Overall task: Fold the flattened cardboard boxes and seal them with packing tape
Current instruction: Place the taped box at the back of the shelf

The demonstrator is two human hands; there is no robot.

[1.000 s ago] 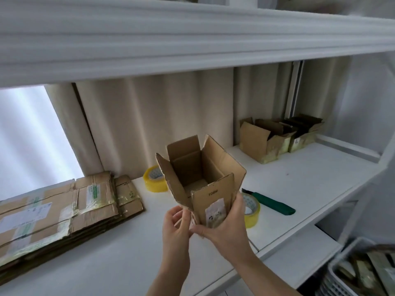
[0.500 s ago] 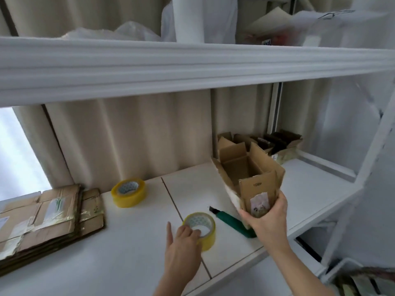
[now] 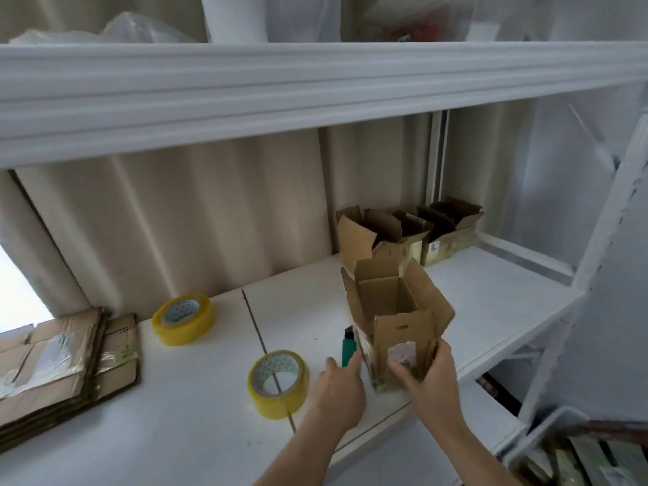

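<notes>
— Where is the small cardboard box [image 3: 398,320] seen?

— It is held upright at the front edge of the white shelf [image 3: 196,408], top flaps splayed open (a pale label is shown on its near face). Its lower right corner is gripped by the right hand [image 3: 426,375], fingers curled round it.

— And the left hand [image 3: 338,387]?

— It is stretched flat, fingers straight, the fingertips laid against the box's left side beside a green cutter [image 3: 348,350].

— What is placed around?

— One yellow tape roll [image 3: 277,384] is set just left of that hand, a second tape roll [image 3: 183,318] farther back. Flattened boxes [image 3: 59,363] are stacked at far left; folded boxes [image 3: 403,236] are lined up behind.
</notes>
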